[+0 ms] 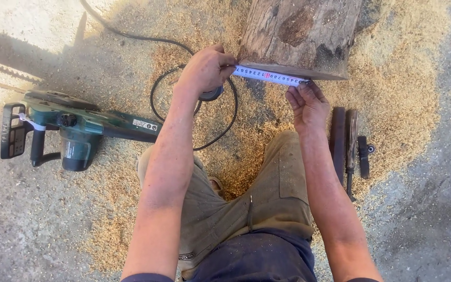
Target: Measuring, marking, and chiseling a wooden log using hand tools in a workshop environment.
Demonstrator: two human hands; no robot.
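A thick log point(298, 34) lies on the ground ahead of me, its cut end facing me. A white measuring tape point(270, 77) stretches across the lower edge of that cut end. My left hand point(204, 70) grips the tape's round case at the log's left corner. My right hand point(306, 104) pinches the tape's free end under the log's right side. My knees in khaki trousers are bent below my arms.
A green electric chainsaw point(74, 130) lies on the left, its black cable point(194, 104) looping behind my left arm. Dark tools, among them a handled one point(349, 143), lie right of my right hand. Sawdust point(403, 78) covers the concrete around the log.
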